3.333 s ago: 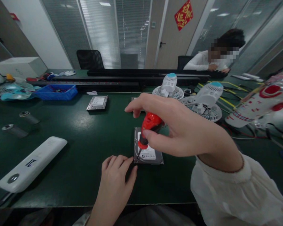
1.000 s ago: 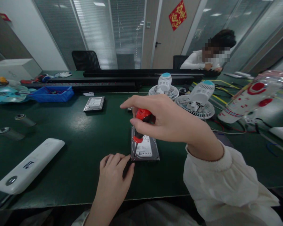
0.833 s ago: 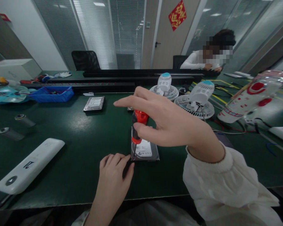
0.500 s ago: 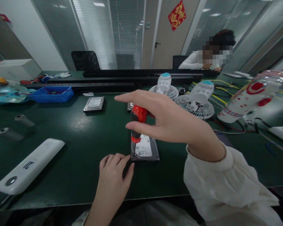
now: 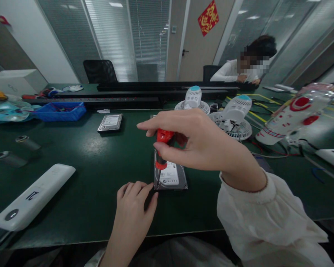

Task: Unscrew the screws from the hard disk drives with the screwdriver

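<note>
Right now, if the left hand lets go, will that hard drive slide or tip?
Probably won't tip: the hard drive lies flat and low on the table. It might twist, since the screwdriver presses off-centre, at its near left corner. Its metal case looks stiff and likely heavy for its size.

Fans [image 5: 233, 118] — blue bin [image 5: 61, 111] — remote [image 5: 33, 196]

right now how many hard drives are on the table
2 for sure: one hard drive under the screwdriver in the right hand, a second hard drive farther back on the left. A third may sit hidden behind that hand.
</note>
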`<action>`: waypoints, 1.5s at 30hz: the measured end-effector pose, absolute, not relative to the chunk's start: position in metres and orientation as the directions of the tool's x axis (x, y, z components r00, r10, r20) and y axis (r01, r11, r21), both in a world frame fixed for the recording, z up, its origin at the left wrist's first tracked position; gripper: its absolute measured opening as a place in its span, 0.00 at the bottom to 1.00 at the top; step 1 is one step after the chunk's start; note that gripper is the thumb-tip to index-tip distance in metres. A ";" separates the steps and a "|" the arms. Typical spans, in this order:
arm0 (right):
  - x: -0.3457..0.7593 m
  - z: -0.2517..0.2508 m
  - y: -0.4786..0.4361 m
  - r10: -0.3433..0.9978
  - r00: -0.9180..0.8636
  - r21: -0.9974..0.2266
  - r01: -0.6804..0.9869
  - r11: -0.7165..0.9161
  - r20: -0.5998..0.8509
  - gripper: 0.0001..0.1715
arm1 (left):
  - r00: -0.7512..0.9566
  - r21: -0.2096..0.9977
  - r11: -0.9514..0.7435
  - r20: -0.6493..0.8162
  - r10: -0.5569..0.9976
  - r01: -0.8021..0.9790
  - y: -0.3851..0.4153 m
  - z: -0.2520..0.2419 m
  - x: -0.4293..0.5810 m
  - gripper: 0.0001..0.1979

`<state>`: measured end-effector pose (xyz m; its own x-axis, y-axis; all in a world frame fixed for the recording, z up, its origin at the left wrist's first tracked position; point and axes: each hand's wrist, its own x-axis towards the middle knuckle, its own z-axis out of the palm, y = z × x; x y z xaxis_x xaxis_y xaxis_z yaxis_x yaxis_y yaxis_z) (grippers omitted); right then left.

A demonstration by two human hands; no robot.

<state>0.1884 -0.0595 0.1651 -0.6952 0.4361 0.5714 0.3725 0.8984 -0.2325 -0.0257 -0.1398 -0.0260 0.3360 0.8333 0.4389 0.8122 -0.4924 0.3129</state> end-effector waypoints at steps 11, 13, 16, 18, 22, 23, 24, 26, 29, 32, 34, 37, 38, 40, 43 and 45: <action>0.192 0.164 -0.059 0.458 -0.722 -0.217 0.407 0.887 0.519 0.23 | 0.327 0.326 -0.486 0.438 0.838 0.811 -0.141 -0.024 -0.025 0.11; 0.193 0.165 -0.060 0.436 -0.745 -0.200 0.390 0.899 0.505 0.27 | 0.331 0.325 -0.492 0.441 0.835 0.808 -0.141 -0.024 -0.025 0.11; 0.191 0.164 -0.061 0.448 -0.747 -0.201 0.403 0.893 0.491 0.24 | 0.331 0.321 -0.489 0.436 0.837 0.811 -0.140 -0.025 -0.026 0.11; 0.189 0.164 -0.061 0.473 -0.733 -0.195 0.436 0.878 0.490 0.22 | 0.332 0.316 -0.483 0.429 0.840 0.816 -0.141 -0.025 -0.026 0.11; 0.188 0.163 -0.062 0.509 -0.719 -0.179 0.487 0.855 0.474 0.20 | 0.334 0.319 -0.490 0.434 0.836 0.811 -0.141 -0.024 -0.025 0.11; 0.189 0.164 -0.063 0.508 -0.722 -0.188 0.480 0.857 0.471 0.22 | 0.327 0.322 -0.489 0.443 0.835 0.811 -0.142 -0.023 -0.024 0.11; 0.189 0.164 -0.064 0.501 -0.727 -0.202 0.464 0.863 0.470 0.24 | 0.319 0.327 -0.488 0.452 0.833 0.810 -0.142 -0.023 -0.023 0.10; 0.190 0.165 -0.066 0.479 -0.742 -0.225 0.424 0.877 0.468 0.27 | 0.301 0.335 -0.484 0.472 0.829 0.808 -0.142 -0.022 -0.021 0.10; 0.189 0.164 -0.066 0.479 -0.745 -0.234 0.418 0.878 0.464 0.24 | 0.290 0.339 -0.488 0.492 0.821 0.804 -0.142 -0.021 -0.018 0.09; 0.187 0.161 -0.062 0.487 -0.728 -0.213 0.442 0.871 0.482 0.24 | 0.291 0.338 -0.488 0.492 0.821 0.805 -0.142 -0.020 -0.018 0.09; 0.187 0.161 -0.062 0.483 -0.726 -0.206 0.441 0.873 0.489 0.21 | 0.294 0.337 -0.485 0.483 0.825 0.807 -0.143 -0.020 -0.018 0.10; 0.188 0.164 -0.065 0.453 -0.750 -0.229 0.391 0.891 0.482 0.24 | 0.293 0.339 -0.479 0.474 0.830 0.810 -0.143 -0.020 -0.018 0.11; 0.188 0.166 -0.067 0.443 -0.760 -0.242 0.372 0.896 0.476 0.26 | 0.292 0.339 -0.477 0.472 0.832 0.811 -0.143 -0.020 -0.019 0.11; 0.188 0.167 -0.068 0.429 -0.773 -0.259 0.344 0.902 0.467 0.26 | 0.294 0.339 -0.475 0.465 0.835 0.812 -0.143 -0.020 -0.019 0.11; 0.188 0.167 -0.066 0.432 -0.774 -0.242 0.358 0.902 0.463 0.22 | 0.301 0.334 -0.476 0.458 0.836 0.813 -0.143 -0.020 -0.019 0.10; 0.187 0.165 -0.063 0.448 -0.768 -0.224 0.388 0.894 0.458 0.22 | 0.298 0.333 -0.475 0.462 0.835 0.814 -0.143 -0.019 -0.019 0.10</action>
